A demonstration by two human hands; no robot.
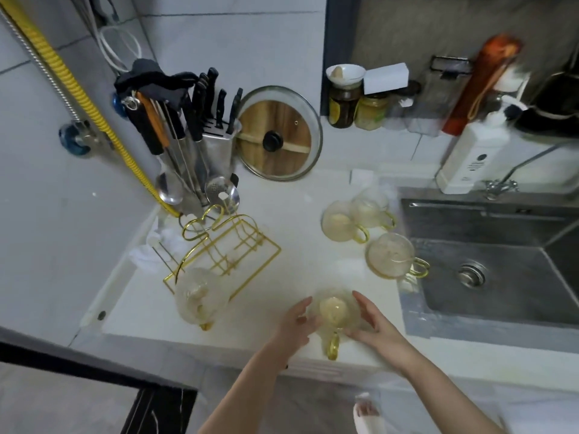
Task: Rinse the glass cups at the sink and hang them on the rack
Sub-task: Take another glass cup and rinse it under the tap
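My left hand (296, 321) and right hand (372, 321) flank a glass cup (333, 311) at the near edge of the white bench (300, 255). The cup stands upright with its gold handle (333, 347) pointing toward me. The fingers of both hands are extended and lie against the cup's sides; neither grip is curled around it. To the left, a second cup (200, 300) hangs on the near end of the gold wire rack (225, 249). Farther right, a third cup (391, 255) stands at the bench edge, with its handle over the steel sink (488, 264). Beyond it, two more cups (357, 217) stand touching each other. At the back, a knife block (213, 145) stands left of a glass lid (279, 133), and a white bottle (473, 155) stands behind the sink.
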